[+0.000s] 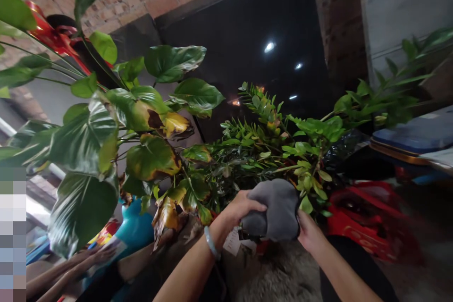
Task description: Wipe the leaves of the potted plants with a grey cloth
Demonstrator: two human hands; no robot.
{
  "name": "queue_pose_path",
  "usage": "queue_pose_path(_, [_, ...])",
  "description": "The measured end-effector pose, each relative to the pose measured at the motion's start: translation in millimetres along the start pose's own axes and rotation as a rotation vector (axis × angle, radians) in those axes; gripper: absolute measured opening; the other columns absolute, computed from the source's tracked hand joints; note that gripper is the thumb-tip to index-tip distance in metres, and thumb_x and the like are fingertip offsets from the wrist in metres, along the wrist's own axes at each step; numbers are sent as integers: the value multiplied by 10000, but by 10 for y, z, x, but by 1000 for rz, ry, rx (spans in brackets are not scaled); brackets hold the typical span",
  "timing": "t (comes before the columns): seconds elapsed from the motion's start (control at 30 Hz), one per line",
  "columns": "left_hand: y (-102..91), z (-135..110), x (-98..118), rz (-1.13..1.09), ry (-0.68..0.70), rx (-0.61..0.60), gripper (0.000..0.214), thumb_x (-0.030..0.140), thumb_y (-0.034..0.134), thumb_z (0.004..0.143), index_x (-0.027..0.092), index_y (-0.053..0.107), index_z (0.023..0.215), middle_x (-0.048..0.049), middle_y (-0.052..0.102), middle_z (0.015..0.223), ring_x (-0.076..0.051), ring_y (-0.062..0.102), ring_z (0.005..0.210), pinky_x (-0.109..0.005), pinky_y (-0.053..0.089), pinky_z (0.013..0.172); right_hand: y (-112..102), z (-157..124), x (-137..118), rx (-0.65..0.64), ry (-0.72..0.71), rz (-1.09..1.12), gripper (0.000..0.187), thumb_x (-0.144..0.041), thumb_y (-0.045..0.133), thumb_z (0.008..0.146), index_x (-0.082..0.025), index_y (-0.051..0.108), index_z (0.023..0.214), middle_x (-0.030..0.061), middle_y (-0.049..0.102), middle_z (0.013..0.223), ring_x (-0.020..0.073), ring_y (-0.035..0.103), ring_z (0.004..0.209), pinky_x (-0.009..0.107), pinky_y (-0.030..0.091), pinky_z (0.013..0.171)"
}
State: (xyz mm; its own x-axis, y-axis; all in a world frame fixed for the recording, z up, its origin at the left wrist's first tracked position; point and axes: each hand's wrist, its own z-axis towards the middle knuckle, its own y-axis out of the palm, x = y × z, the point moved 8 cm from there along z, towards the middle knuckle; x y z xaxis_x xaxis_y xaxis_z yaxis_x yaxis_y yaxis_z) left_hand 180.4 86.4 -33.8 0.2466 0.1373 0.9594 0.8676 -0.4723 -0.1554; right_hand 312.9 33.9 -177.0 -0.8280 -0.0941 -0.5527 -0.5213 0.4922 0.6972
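Note:
A grey, soft, cushion-like pad (278, 210) with rounded lobes and a crease is held up between my two hands, in the middle of the lower view. My left hand (244, 207) grips its left side, the thumb lying over the front. A pale bangle (211, 244) circles that wrist. On the opposite edge, my right hand (307, 231) closes around the pad, its fingertips partly hidden behind it. Just beyond the pad stand leafy green plants (262, 146). A white paper tag (232, 241) shows below it, its print too small to read.
A large-leaved plant (85, 141) with browning leaves fills the left. A red bag (364, 222) lies on the floor at right, below a stack of flat blue items (414, 132). Another person's forearms (81, 264) are at lower left, near a turquoise rounded object (134, 226).

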Motion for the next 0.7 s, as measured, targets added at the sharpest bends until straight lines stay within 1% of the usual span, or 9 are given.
queue_pose_path(0.1, [-225,-176,199,-66,76,-6,276,183,756,447,149,741,721,-26,698,659,-195,599,609,-293,471,591,31,-20,-33,-6,1,11,134,-208,704,610,-229,595,684,4,685,551,210,666,552,334,542,583])
queue_pose_path(0.2, [-584,-147,575,-214,255,287,321,213,762,456,137,720,765,-32,708,692,-197,612,635,-297,490,619,114,-55,-68,-22,-12,43,159,-200,713,606,-211,622,735,36,720,636,201,682,592,324,548,620])
queue_pose_path(0.27, [-718,-118,641,-266,334,496,279,208,745,481,144,709,750,-26,704,685,-188,613,643,-288,490,629,166,-67,-63,-40,-25,77,170,-196,713,612,-203,630,760,51,732,683,203,691,626,326,550,645])
queue_pose_path(0.3, [-703,-96,594,-251,330,531,246,190,738,482,150,707,723,-21,699,665,-184,608,635,-283,486,622,180,-65,-51,-47,-30,89,165,-199,712,617,-203,630,760,52,731,689,207,694,635,330,551,649])
queue_pose_path(0.33, [-636,-67,501,-213,294,503,212,165,731,475,156,708,686,-14,690,638,-180,598,619,-279,480,609,185,-56,-35,-52,-34,95,156,-202,710,622,-207,629,755,47,730,690,210,695,643,333,551,648])
queue_pose_path(0.4, [-411,-46,227,-95,161,308,172,126,722,456,164,713,624,1,669,584,-174,574,576,-276,462,570,167,-24,-4,-51,-44,99,140,-199,708,619,-218,623,729,27,717,662,207,686,621,330,547,623])
queue_pose_path(0.5, [-227,-211,-32,4,61,49,181,139,749,430,153,722,608,16,641,548,-162,542,539,-266,437,534,122,25,13,-46,-44,95,142,-185,710,595,-226,610,687,-4,682,584,190,643,525,323,536,566])
queue_pose_path(0.57, [-361,-320,101,-54,145,81,228,189,773,424,147,718,641,15,644,572,-156,544,545,-259,438,541,114,32,-5,-47,-40,88,146,-188,713,593,-216,616,699,9,684,582,189,637,511,326,539,560])
queue_pose_path(0.7, [-870,-381,546,-232,407,446,315,287,781,452,149,698,722,-9,672,658,-168,575,611,-272,465,600,142,-9,-56,-30,-40,81,147,-162,672,626,-182,633,767,70,724,660,198,671,570,324,552,584])
